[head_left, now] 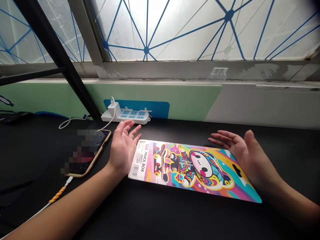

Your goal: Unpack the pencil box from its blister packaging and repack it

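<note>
Two bare hands are over the table, both open and holding nothing, with fingers spread and gently curled. The person's left hand (122,148) is just beside the short end of a flat, glossy pencil box (192,170) printed with a multicoloured skateboarding cartoon, its palm turned toward the box. The right hand (241,150) is at the far side, its fingertips (215,136) near the box's upper edge and its palm over the corner, which it partly hides. From here I cannot tell whether either hand touches the box.

The single box lies flat on a black tabletop (160,216), between the hands. To its left is one phone in a gold-edged case (87,155), its screen pixelated and unreadable. A white cable (37,206) with a yellow twisted sleeve runs from the phone toward the lower left. Behind them sits one white power strip with blue socket faces (132,115), holding one white charger (114,109). Above is a frosted window (190,30) crossed by blue lines, with one black diagonal strut (54,55) in front.
</note>
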A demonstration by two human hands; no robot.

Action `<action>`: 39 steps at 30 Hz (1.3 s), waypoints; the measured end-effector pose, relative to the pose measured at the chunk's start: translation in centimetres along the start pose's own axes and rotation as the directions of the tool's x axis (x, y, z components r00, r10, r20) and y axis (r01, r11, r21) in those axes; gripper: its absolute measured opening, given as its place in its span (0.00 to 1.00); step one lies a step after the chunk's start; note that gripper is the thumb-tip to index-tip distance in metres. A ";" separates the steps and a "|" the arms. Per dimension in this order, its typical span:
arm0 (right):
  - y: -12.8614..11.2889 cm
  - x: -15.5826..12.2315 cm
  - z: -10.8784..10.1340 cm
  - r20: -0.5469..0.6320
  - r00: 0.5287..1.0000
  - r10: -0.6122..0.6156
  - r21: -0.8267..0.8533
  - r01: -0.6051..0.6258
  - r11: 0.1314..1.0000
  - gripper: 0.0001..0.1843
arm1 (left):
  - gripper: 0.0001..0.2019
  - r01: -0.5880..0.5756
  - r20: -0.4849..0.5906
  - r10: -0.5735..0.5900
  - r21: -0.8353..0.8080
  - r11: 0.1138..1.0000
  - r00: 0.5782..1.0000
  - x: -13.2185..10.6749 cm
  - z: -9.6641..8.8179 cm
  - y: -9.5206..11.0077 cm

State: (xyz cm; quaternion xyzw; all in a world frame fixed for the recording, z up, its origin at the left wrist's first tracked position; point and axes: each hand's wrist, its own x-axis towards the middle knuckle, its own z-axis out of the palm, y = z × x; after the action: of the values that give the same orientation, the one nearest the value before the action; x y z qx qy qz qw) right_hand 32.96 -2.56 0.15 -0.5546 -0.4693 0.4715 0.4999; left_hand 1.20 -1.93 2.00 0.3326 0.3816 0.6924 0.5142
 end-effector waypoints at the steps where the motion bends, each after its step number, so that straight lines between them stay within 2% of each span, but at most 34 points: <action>1: 0.0 0.0 -0.3 0.003 0.999 0.037 0.006 -0.037 0.999 0.32 | 0.11 0.031 -0.013 -0.031 0.024 0.999 0.999 0.1 -0.1 -0.1; 2: 0.2 0.1 -0.8 0.008 0.997 0.072 -0.010 -0.072 0.997 0.31 | 0.11 0.067 -0.024 -0.066 0.069 0.995 0.998 0.1 -0.1 -0.2; 4: 0.7 0.4 -2.2 0.021 0.994 0.107 -0.081 -0.105 0.991 0.28 | 0.19 0.144 -0.036 -0.140 0.197 0.970 0.990 0.2 -0.2 -0.4; 7: 1.3 0.9 -3.9 0.044 0.996 0.084 -0.187 -0.074 0.980 0.24 | 0.26 0.207 -0.024 -0.210 0.314 0.927 0.977 0.2 -0.2 -0.6; 10: 0.7 0.8 -4.4 0.137 0.981 0.136 -0.276 -0.094 0.956 0.21 | 0.24 0.224 0.038 -0.243 0.269 0.937 0.969 0.2 -0.2 -0.7; 12: 0.0 0.5 -4.2 0.256 0.946 0.197 -0.321 -0.109 0.941 0.21 | 0.21 0.251 0.064 -0.271 0.228 0.941 0.960 0.2 -0.2 -0.7; 14: -0.7 0.0 -3.8 0.362 0.908 0.211 -0.371 -0.067 0.926 0.22 | 0.19 0.273 0.061 -0.291 0.207 0.939 0.955 0.3 -0.2 -0.8; 16: -1.1 -0.6 -3.3 0.408 0.894 0.186 -0.446 0.017 0.895 0.23 | 0.17 0.284 0.047 -0.300 0.207 0.936 0.953 0.3 -0.3 -1.0; 20: -1.3 -1.3 -2.8 0.367 0.927 0.082 -0.541 0.141 0.829 0.25 | 0.13 0.330 0.047 -0.352 0.254 0.909 0.935 0.5 -0.5 -1.2; 25: -1.1 -1.4 -2.8 0.355 0.933 0.057 -0.554 0.161 0.817 0.26 | 0.11 0.388 0.026 -0.415 0.309 0.868 0.909 0.6 -0.4 -0.8; 29: -1.0 -1.3 -2.9 0.345 0.938 0.033 -0.563 0.179 0.807 0.26 | 0.14 0.426 0.011 -0.454 0.326 0.844 0.891 0.8 -0.3 -0.3; 39: -0.7 -0.9 -3.4 0.281 0.954 -0.108 -0.572 0.257 0.779 0.29 | 0.15 0.361 0.062 -0.396 0.302 0.882 0.916 0.8 -0.7 -0.2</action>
State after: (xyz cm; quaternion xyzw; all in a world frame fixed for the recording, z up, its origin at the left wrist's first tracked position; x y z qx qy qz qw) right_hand 36.17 -3.83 1.11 -0.5769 -0.7018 0.3080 0.2825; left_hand 0.52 -1.28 1.61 0.3637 0.5027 0.4945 0.6087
